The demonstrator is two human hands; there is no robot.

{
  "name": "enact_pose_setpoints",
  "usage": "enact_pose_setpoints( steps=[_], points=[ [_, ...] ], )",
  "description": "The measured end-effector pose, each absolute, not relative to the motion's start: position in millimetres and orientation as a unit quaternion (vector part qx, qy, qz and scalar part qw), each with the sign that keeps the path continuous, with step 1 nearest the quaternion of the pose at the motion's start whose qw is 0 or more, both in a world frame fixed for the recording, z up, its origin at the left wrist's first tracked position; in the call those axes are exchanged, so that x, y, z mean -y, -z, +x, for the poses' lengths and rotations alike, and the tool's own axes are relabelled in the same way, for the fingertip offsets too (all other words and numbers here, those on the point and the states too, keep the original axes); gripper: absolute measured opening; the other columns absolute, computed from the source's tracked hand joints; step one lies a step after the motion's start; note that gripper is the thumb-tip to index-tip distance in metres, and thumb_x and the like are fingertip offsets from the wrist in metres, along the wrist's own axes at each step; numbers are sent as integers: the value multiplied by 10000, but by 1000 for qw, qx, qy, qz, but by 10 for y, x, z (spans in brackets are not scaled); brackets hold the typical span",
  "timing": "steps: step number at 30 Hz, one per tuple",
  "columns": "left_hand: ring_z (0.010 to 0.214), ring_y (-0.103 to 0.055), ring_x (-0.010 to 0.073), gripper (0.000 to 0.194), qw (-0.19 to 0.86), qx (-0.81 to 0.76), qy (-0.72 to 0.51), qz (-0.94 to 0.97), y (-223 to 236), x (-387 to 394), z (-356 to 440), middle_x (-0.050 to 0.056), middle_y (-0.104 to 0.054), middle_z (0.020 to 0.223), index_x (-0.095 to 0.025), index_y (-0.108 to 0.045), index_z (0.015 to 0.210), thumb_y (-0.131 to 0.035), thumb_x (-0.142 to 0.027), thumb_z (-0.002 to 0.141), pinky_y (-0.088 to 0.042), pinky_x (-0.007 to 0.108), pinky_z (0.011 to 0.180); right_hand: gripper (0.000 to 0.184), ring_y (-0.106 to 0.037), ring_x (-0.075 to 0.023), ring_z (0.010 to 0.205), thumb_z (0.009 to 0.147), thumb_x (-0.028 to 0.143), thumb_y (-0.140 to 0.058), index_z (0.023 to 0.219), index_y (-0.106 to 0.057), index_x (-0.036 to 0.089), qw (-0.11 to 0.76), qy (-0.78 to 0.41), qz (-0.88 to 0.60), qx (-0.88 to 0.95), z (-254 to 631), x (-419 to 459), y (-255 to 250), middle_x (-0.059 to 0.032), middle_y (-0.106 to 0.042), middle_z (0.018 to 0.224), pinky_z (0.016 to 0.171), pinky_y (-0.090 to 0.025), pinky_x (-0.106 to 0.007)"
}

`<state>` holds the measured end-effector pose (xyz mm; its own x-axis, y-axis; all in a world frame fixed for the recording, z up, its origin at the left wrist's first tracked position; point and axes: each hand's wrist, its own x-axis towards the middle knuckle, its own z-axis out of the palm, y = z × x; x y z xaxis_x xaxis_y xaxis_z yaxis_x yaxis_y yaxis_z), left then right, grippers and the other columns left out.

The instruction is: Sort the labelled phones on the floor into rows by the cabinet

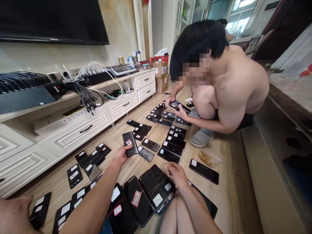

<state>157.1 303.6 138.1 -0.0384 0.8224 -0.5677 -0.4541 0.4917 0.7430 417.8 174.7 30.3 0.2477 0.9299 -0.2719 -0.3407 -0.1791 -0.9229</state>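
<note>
– And for the left hand (124, 154)?
– Closed around the lower end of a dark phone (130, 144), near the frame's centre; thumb over the back, jutting mostly past the fingers toward the top of the frame.
– And the right hand (177, 174)?
– Bent, fingertips close together, just beside the banded phone stack (149, 183), lower middle. Too small to tell whether pinching anything.
– Round about?
– More phones (173, 140) across the wooden floor (230, 198); upper right, another person (241, 87), also holding phones.

Held phone (134, 144): apparently dark grey.
</note>
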Motion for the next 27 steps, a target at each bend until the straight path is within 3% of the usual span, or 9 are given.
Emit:
enact_pose_setpoints(
  steps=[6, 11, 16, 19, 23, 27],
  points=[
    [714, -732, 214, 465, 718, -470, -448, 252, -1671, -2446, 1538, 106, -777, 946, -106, -705, 1128, -801, -2, 684, -622, 326, 726, 480, -546, -129, 585, 585, 578, -859, 755, -665, 173, 539, -570, -536, 312, 4117, -1690, -466, 19, -591, 631, 578, -410, -258],
    [763, -721, 230, 527, 741, -414, -367, 380, -1983, -1764, 1702, 132, -772, 969, -107, -734, 1067, -949, -178, 591, -590, 293, 682, 467, -602, -180, 706, 711, 601, -791, 869, -792, 162, 548, -535, -513, 389, 3846, -1565, -1012, -49, -673, 787, 654, -471, -304],
    [830, -727, 270, 566, 745, -420, -382, 350, -1917, -1195, 1930, 110, -770, 963, -138, -740, 1095, -953, -266, 586, -580, 316, 710, 299, -582, -200, 833, 862, 442, -692, 702, -770, 201, 599, -453, -445, 488, 3519, -1388, -1397, -42, -642, 862, 767, -467, -313],
    [891, -740, 324, 596, 748, -425, -412, 300, -1768, -1024, 1953, 123, -774, 1016, -152, -738, 1102, -964, -301, 571, -587, 369, 757, 354, -545, -174, 753, 856, 469, -708, 645, -721, 184, 584, -511, -421, 469, 3436, -1258, -1406, -20, -625, 792, 678, -419, -278],
    [928, -744, 356, 585, 757, -423, -427, 258, -1656, -924, 1875, 128, -779, 998, -152, -747, 1003, -1000, -268, 489, -582, 398, 823, 487, -373, -111, 599, 858, 552, -692, 575, -597, 167, 532, -573, -430, 451, 3416, -1111, -1361, 33, -460, 616, 541, -241, -260],
    [875, -752, 345, 579, 741, -462, -429, 230, -1706, -797, 1837, 105, -780, 919, -172, -744, 983, -998, -261, 470, -579, 383, 784, 472, -419, -119, 654, 904, 488, -620, 563, -544, 170, 524, -532, -442, 497, 3400, -1028, -1385, 22, -476, 667, 580, -264, -265]
  ],
)
